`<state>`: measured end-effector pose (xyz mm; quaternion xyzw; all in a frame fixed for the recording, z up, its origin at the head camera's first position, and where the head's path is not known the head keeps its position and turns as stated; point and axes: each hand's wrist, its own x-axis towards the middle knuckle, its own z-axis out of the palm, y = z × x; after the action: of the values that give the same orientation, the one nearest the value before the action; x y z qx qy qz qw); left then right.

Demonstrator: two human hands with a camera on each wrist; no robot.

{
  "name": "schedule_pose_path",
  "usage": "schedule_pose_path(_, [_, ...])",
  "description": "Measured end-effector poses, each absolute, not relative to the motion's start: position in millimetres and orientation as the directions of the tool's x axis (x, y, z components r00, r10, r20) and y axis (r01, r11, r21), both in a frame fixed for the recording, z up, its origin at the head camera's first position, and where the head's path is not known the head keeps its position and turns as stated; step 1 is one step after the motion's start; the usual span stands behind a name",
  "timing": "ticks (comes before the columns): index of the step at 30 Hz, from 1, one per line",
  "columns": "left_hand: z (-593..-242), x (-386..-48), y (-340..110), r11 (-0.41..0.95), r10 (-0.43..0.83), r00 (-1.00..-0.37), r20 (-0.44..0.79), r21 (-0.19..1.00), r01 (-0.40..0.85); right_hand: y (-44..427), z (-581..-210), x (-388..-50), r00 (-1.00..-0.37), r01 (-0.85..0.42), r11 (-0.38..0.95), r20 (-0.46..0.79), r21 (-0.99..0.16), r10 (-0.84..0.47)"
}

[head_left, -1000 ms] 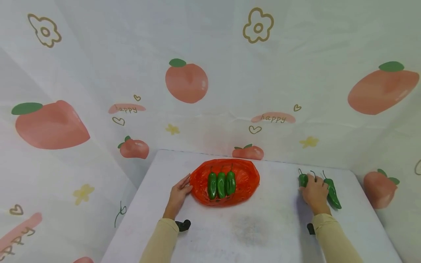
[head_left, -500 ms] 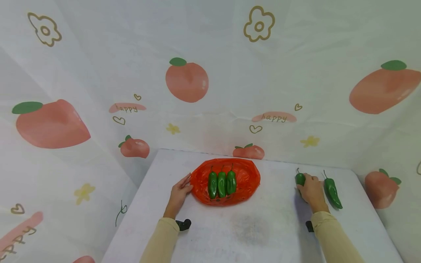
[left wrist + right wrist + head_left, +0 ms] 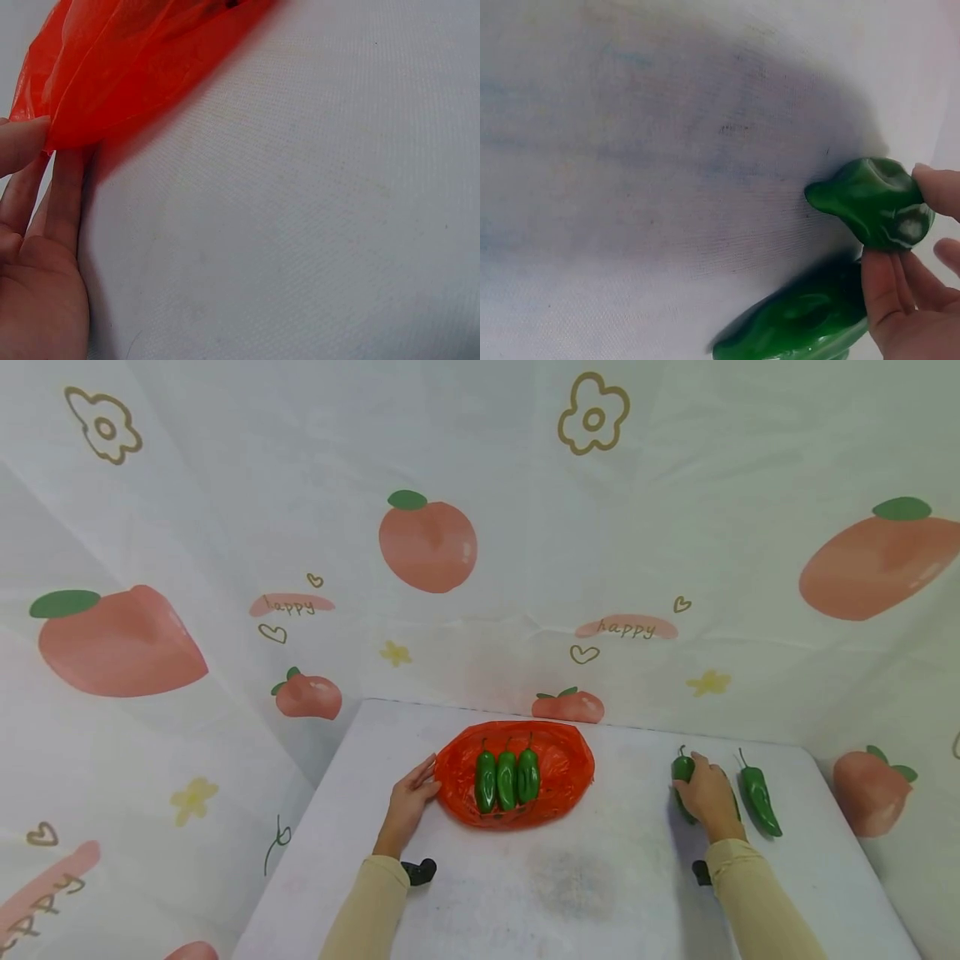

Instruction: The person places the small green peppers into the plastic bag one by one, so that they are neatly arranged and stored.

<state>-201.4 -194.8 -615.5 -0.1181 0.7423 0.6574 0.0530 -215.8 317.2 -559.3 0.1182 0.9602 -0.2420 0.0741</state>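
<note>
In the head view a red plastic bag (image 3: 564, 768) lies spread open in an oval, with three green chili peppers (image 3: 507, 781) side by side in it. My left hand (image 3: 409, 795) pinches the bag's left edge between thumb and fingers; the left wrist view shows the red film (image 3: 135, 82) between them. On the right, my right hand (image 3: 708, 793) holds a green chili pepper (image 3: 682, 768) by its sides, thumb and fingertips against it in the right wrist view. Below it there lies another pepper (image 3: 799, 319), mostly hidden by the hand in the head view.
One more green chili pepper (image 3: 760, 802) lies to the right of my right hand. The white table (image 3: 570, 881) extends between the bag and the peppers. Patterned cloth walls (image 3: 480, 635) stand behind and at both sides. A dark wrist camera (image 3: 422, 872) sits at the left sleeve.
My right hand has shifted slightly left, from over the middle pepper to the leftmost one, which has moved a little left. The left hand and the bag have stayed in place.
</note>
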Motion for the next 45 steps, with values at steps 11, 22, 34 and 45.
schedule_pose_path(11, [-614.9, -197.6, -196.5, 0.113, -0.082, -0.972, -0.221, 0.967, -0.229, 313.8, -555.1, -208.3, -0.956, 0.28, 0.836, -0.215, -0.472, 0.199])
schedule_pose_path(22, [-614.1, -199.2, -197.5, 0.117, -0.086, -0.97, -0.229, 0.964, -0.238, 312.1, -550.7, -205.4, -0.977, 0.209, 0.844, -0.147, -0.494, 0.156])
schedule_pose_path(34, [-613.3, -203.0, -197.3, 0.103, -0.082, -0.972, -0.222, 0.968, -0.229, 298.4, -538.6, -204.5, -0.984, 0.173, 0.825, -0.126, -0.538, 0.124])
schedule_pose_path(45, [-612.3, -201.6, -196.8, 0.101, -0.073, -0.974, -0.216, 0.97, -0.223, 288.7, -524.2, -202.4, -0.999, 0.047, 0.806, -0.038, -0.59, 0.031])
